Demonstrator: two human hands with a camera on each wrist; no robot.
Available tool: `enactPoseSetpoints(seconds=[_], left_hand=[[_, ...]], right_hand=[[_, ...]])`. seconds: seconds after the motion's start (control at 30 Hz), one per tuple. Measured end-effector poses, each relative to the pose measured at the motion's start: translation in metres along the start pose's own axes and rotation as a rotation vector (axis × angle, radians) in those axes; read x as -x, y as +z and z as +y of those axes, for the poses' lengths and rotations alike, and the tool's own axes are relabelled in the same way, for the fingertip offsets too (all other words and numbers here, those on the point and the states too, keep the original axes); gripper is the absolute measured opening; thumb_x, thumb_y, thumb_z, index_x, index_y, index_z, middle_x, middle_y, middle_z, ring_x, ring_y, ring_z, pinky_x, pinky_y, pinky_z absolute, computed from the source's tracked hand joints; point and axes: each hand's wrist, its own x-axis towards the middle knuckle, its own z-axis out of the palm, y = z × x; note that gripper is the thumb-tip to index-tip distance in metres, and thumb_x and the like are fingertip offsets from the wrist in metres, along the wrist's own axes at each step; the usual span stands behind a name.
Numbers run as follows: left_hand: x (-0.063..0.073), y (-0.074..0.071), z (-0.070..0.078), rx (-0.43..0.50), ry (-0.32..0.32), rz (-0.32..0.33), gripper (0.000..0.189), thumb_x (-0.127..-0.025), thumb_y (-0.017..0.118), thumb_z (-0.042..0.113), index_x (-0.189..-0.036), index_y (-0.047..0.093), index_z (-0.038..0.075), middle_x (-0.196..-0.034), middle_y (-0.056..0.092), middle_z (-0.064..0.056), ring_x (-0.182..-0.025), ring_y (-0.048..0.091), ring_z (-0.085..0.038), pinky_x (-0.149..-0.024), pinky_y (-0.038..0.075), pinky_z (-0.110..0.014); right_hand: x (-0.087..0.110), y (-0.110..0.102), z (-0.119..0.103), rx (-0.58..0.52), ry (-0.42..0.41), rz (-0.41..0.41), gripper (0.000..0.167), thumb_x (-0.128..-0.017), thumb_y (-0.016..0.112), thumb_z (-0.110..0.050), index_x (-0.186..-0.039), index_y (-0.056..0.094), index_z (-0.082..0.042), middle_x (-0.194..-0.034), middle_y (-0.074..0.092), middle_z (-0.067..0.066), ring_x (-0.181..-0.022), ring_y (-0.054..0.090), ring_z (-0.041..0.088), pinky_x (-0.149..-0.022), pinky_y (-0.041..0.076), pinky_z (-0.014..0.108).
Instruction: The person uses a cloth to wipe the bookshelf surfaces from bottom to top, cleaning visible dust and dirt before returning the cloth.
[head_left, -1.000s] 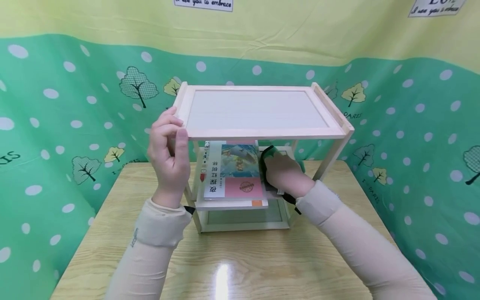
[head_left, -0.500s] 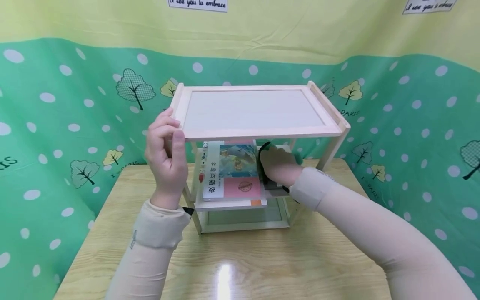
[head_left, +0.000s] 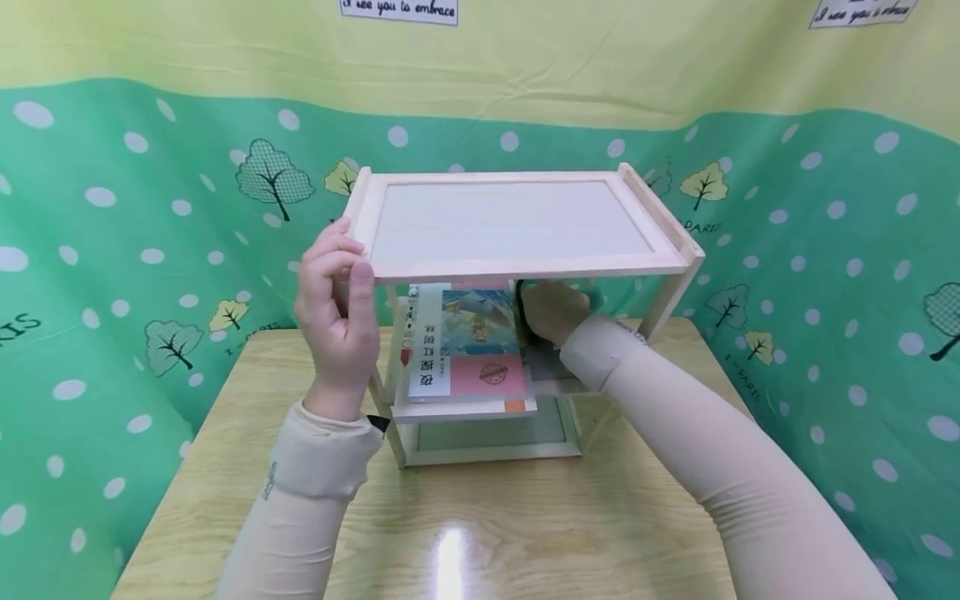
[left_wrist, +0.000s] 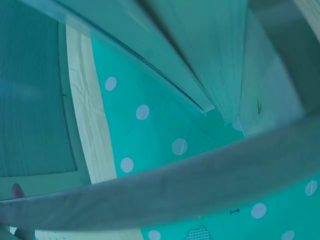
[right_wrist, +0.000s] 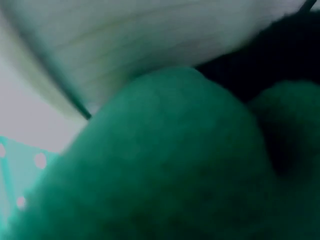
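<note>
A small white wooden shelf rack [head_left: 517, 271] stands on the table. At its upper left front corner my left hand [head_left: 337, 321] grips the frame, with the thumb along the front and fingers curled over the side. On the middle shelf lies a stack of books [head_left: 483, 350], the top one with a blue and pink cover. Right of the books, my right hand [head_left: 555, 310] reaches in under the top panel, bent over a fuzzy green-and-black plush thing [right_wrist: 165, 150] that fills the right wrist view. Its fingertips are hidden.
The bottom shelf [head_left: 487, 457] sits low, just above the wooden table [head_left: 465, 517]. A green and yellow curtain [head_left: 480, 125] with dots and trees hangs behind and at both sides. The rack's right front post [head_left: 667, 300] stands close to the right forearm.
My right hand has moved further back and slightly left under the top panel, taking the plush thing deeper onto the middle shelf. The left hand has kept its grip on the corner.
</note>
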Motion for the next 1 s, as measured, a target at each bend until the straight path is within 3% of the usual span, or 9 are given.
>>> enactPoseSetpoints(seconds=[0.13,0.27,0.37,0.53,0.7,0.8,0.87,0.93,1.0], left_hand=[[-0.002,-0.002,0.001,-0.018,0.015,-0.021,0.045,-0.097,0.055,0.033,-0.09,0.052,-0.011,-0.097,0.059,-0.029,-0.125,0.056,-0.04,-0.116,0.039,-0.048],[-0.003,-0.003,0.001,-0.026,0.024,-0.045,0.047,-0.098,0.055,0.037,-0.094,0.054,-0.01,-0.099,0.06,-0.028,-0.126,0.056,-0.039,-0.116,0.04,-0.048],[-0.003,-0.004,0.001,-0.04,0.029,-0.049,0.046,-0.098,0.054,0.037,-0.096,0.055,-0.01,-0.1,0.061,-0.027,-0.126,0.056,-0.038,-0.116,0.04,-0.048],[-0.003,-0.006,0.001,-0.049,0.032,-0.056,0.047,-0.098,0.054,0.037,-0.098,0.055,-0.01,-0.102,0.062,-0.027,-0.126,0.056,-0.038,-0.116,0.04,-0.048],[-0.004,-0.009,0.004,-0.062,-0.002,-0.09,0.04,-0.096,0.054,0.029,-0.101,0.057,-0.011,-0.106,0.064,-0.026,-0.127,0.056,-0.035,-0.116,0.041,-0.044],[-0.007,-0.012,0.007,-0.099,-0.04,-0.12,0.033,-0.092,0.054,0.021,-0.101,0.06,-0.011,-0.111,0.066,-0.022,-0.13,0.056,-0.03,-0.095,0.05,-0.024],[-0.009,-0.015,0.01,-0.129,-0.072,-0.139,0.031,-0.09,0.055,0.019,-0.101,0.062,-0.01,-0.114,0.068,-0.019,-0.131,0.056,-0.026,-0.075,0.046,-0.015],[-0.012,-0.018,0.013,-0.157,-0.114,-0.15,0.031,-0.091,0.056,0.019,-0.101,0.065,-0.008,-0.118,0.069,-0.015,-0.131,0.056,-0.023,-0.061,0.036,-0.013],[-0.015,-0.02,0.015,-0.17,-0.167,-0.15,0.03,-0.091,0.057,0.02,-0.103,0.067,-0.006,-0.121,0.069,-0.011,-0.13,0.057,-0.019,-0.063,0.04,-0.011]], right_hand=[[-0.002,-0.002,-0.002,0.01,0.051,-0.014,0.039,-0.105,0.034,-0.025,-0.134,0.049,-0.004,-0.091,0.061,0.015,-0.066,0.061,0.026,-0.062,0.054,0.043],[-0.003,-0.002,0.002,0.102,0.05,-0.022,0.03,-0.103,0.044,-0.019,-0.124,0.056,-0.002,-0.092,0.061,0.014,-0.071,0.06,0.027,-0.061,0.055,0.041],[-0.004,-0.003,0.006,0.109,0.053,-0.029,0.026,-0.1,0.051,-0.019,-0.119,0.058,-0.002,-0.094,0.061,0.015,-0.075,0.059,0.028,-0.059,0.054,0.039],[-0.003,-0.004,0.007,0.077,0.057,-0.043,0.031,-0.096,0.061,-0.02,-0.121,0.058,-0.003,-0.102,0.062,0.015,-0.084,0.06,0.03,-0.06,0.055,0.039],[0.0,-0.001,0.009,0.09,0.034,-0.031,0.033,-0.096,0.061,-0.023,-0.123,0.06,-0.004,-0.113,0.064,0.018,-0.088,0.064,0.032,-0.058,0.057,0.039],[0.004,0.001,0.01,0.116,-0.007,-0.006,0.035,-0.099,0.056,-0.022,-0.127,0.06,-0.001,-0.12,0.061,0.023,-0.085,0.066,0.033,-0.052,0.056,0.037],[0.008,0.002,0.011,0.113,-0.038,0.015,0.033,-0.1,0.053,-0.019,-0.125,0.061,0.0,-0.122,0.059,0.025,-0.08,0.065,0.033,-0.049,0.054,0.037],[0.011,0.003,0.011,0.111,-0.073,0.028,0.029,-0.101,0.048,-0.017,-0.117,0.064,0.001,-0.118,0.06,0.026,-0.073,0.065,0.031,-0.046,0.053,0.035],[0.015,0.003,0.01,0.086,-0.096,0.032,0.027,-0.102,0.044,-0.015,-0.104,0.066,-0.001,-0.111,0.061,0.024,-0.066,0.062,0.029,-0.045,0.049,0.033]])
